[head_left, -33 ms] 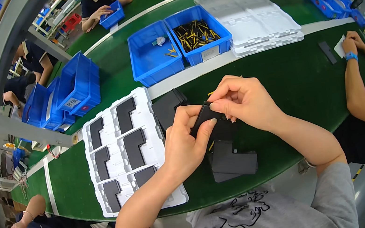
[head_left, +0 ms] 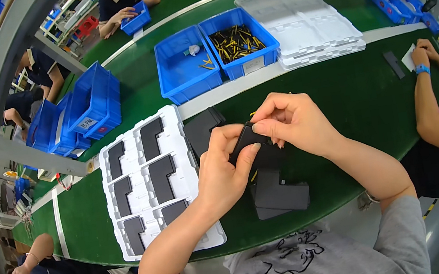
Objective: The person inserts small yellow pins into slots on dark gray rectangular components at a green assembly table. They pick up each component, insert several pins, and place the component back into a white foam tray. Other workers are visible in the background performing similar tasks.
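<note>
My left hand (head_left: 222, 162) grips a flat black part (head_left: 241, 139), its thumb on the near face and its fingers curled behind. At the part's upper corner, my right hand (head_left: 298, 122) is closed in a pinch of thumb and forefinger; whatever lies between those fingertips is too small to tell. Below the hands, black L-shaped pieces (head_left: 281, 191) lie stacked on the green table. Another pile of black pieces (head_left: 202, 129) sits beyond my left hand. Left of it, a white moulded tray (head_left: 178, 137) holds several black L-shaped pieces in its pockets.
Beyond my hands stand a blue bin (head_left: 273, 45) of black-and-yellow strips and another blue bin (head_left: 180, 74) with a few strips and a crumpled white scrap. Stacked white trays (head_left: 310, 21) lie beside them. Blue crates (head_left: 95, 101) stand left; a co-worker's arm (head_left: 430, 111) is at right.
</note>
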Available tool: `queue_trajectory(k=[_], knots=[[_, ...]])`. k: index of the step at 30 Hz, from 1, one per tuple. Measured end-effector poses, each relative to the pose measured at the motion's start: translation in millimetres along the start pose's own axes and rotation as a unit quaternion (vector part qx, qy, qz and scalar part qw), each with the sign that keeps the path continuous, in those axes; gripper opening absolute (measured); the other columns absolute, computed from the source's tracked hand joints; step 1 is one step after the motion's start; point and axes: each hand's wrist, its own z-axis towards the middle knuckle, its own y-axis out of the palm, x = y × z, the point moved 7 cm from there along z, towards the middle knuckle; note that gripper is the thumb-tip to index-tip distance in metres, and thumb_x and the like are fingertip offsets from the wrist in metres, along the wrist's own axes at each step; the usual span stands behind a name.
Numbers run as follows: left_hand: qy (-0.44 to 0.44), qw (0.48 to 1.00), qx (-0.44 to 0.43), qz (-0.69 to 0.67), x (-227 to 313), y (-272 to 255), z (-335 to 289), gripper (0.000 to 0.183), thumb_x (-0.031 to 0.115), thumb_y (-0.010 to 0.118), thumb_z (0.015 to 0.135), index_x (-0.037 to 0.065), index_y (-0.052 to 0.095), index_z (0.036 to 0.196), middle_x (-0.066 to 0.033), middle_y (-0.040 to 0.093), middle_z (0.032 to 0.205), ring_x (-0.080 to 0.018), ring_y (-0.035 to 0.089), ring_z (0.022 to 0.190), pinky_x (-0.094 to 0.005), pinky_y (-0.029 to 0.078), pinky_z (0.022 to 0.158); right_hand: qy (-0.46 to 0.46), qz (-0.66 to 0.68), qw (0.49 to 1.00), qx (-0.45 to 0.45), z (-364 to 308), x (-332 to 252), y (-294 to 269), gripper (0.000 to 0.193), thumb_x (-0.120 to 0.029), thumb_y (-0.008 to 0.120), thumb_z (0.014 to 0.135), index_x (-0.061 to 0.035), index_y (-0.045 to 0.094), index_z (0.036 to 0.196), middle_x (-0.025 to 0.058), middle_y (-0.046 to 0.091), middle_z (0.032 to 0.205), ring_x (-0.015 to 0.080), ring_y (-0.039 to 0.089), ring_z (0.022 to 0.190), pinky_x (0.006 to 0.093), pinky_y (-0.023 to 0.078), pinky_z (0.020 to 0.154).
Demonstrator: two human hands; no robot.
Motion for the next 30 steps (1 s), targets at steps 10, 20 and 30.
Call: queue_trajectory(k=[10,20,30], knots=[[-0.016,0.999,-0.013,-0.025,4,-1,4,0.04,0.008,0.062,0.091,0.002,0.048,0.128,-0.0182,0.069,0.104,-0.0231,0.068,0.095,-0.0302,0.051,0.079,0.004,0.062,0.997,-0.052,6,13,1,0.02,-0.019,0.069,0.088,-0.0015,0.062,0.081,-0.0006,0.057,0.062,0.0037,0.05,0.053,0.0208,0.038,0.048],[-0.019,0.996,-0.01,-0.081,6,-3,3,0.044,0.002,0.057,0.093,0.002,0.039,0.133,-0.0119,0.063,0.108,-0.0128,0.061,0.096,-0.0257,0.049,0.082,0.011,0.083,0.994,-0.067,6,19,4,0.018,-0.018,0.066,0.09,-0.0012,0.062,0.086,-0.0012,0.057,0.066,0.0032,0.05,0.057,0.0201,0.039,0.052],[-0.111,0.974,-0.03,-0.197,-11,-14,10,0.041,0.015,0.059,0.094,0.006,0.043,0.13,-0.0079,0.066,0.094,-0.0094,0.06,0.072,-0.0221,0.047,0.057,-0.079,-0.009,0.991,-0.106,7,9,2,0.015,-0.002,0.065,0.085,-0.0004,0.066,0.1,0.0021,0.059,0.086,0.007,0.055,0.067,0.0205,0.044,0.061]])
